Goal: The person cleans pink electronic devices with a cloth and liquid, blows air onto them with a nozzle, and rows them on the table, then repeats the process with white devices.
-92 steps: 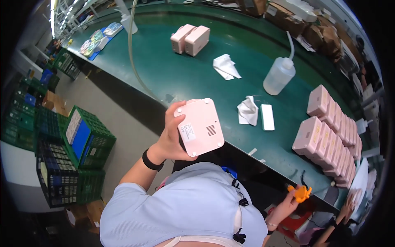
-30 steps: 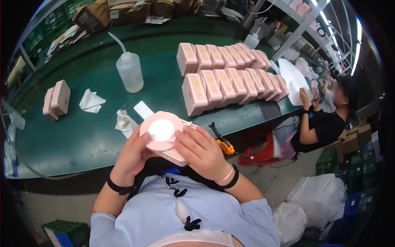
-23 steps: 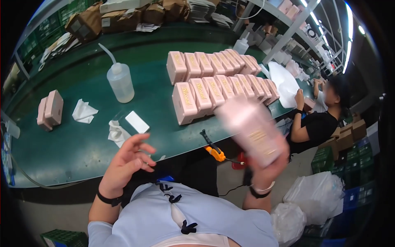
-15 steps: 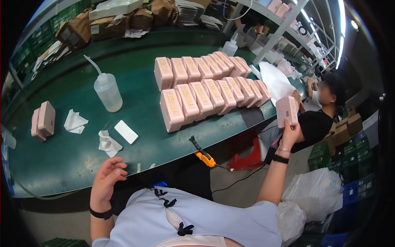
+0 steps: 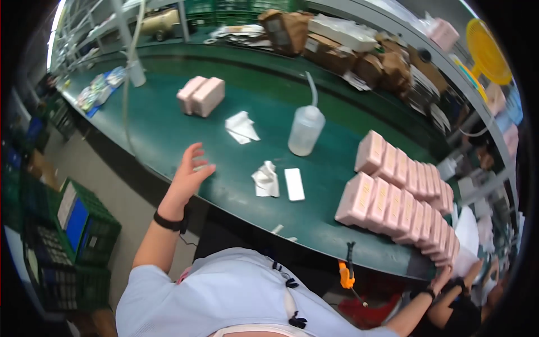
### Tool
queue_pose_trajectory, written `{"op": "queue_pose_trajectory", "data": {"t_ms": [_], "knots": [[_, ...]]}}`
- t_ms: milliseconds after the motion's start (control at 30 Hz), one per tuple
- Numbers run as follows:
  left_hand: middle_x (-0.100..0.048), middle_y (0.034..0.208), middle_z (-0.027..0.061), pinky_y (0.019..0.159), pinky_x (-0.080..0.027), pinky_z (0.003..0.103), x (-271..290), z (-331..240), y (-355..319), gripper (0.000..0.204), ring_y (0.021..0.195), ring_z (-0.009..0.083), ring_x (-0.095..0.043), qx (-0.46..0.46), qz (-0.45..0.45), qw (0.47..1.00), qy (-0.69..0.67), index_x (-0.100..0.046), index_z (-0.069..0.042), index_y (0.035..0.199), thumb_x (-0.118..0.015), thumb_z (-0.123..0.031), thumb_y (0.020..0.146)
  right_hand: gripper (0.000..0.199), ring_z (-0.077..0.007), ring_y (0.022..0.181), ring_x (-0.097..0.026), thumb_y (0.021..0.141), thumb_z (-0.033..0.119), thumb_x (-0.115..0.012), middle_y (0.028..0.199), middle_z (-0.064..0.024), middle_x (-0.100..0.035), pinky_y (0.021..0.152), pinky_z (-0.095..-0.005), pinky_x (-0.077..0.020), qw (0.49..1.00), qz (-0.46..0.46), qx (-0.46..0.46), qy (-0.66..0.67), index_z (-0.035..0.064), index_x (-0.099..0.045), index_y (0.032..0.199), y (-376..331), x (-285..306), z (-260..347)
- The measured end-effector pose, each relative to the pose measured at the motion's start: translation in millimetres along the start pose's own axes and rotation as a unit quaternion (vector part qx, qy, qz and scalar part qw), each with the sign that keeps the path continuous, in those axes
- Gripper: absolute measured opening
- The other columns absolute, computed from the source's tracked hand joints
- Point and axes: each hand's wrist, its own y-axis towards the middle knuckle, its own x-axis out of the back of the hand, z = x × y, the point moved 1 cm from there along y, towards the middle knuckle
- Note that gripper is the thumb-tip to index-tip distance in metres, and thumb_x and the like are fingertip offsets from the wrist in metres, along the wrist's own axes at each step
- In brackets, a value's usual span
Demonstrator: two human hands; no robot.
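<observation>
Left hand (image 5: 188, 174): fingers spread, empty, at counter (image 5: 168, 121) edge. Right hand (image 5: 443, 276): grip unclear, touching pink boxes (image 5: 401, 199). Squeeze bottle (image 5: 306, 129), crumpled wipe (image 5: 265, 178) between.

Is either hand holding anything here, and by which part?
The left hand is open and empty over the green table. The right hand touches the pink boxes; a hold cannot be told.

Two separate pink boxes (image 5: 201, 96), one squeeze bottle (image 5: 306, 130), two crumpled wipes (image 5: 265, 178) and one white card (image 5: 294, 184) are counted.

Factory packing line: green conveyor bench (image 5: 168, 129), pink boxes (image 5: 393, 202)
</observation>
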Motion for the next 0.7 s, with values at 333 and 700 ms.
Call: {"op": "queue_pose_trajectory", "data": {"t_ms": [333, 700], "knots": [[-0.048, 0.129, 0.0207, 0.102, -0.043, 0.041, 59, -16, 155, 0.075, 0.121, 0.0347, -0.049, -0.164, -0.113, 0.925, 0.324, -0.044, 0.001, 0.137, -0.08, -0.025, 0.077, 0.047, -0.0152, 0.103, -0.052, 0.087, -0.001, -0.056, 0.123, -0.012, -0.053, 0.078, -0.0278, -0.0476, 0.992, 0.042, 0.106, -0.046, 0.0008, -0.046, 0.134, -352, -137, -109], [-0.052, 0.125, 0.0259, 0.098, -0.047, 0.044, 41, -1, 210, 0.065, 0.115, 0.0429, -0.054, -0.162, -0.237, 0.849, 0.443, -0.054, 0.004, 0.129, -0.079, -0.023, 0.076, 0.036, -0.0235, 0.106, -0.059, 0.099, 0.01, -0.055, 0.123, -0.015, -0.056, 0.087, -0.0294, -0.0492, 0.977, 0.213, 0.029, 0.011, -0.0027, -0.047, 0.131, -417, -230, -84]]}}
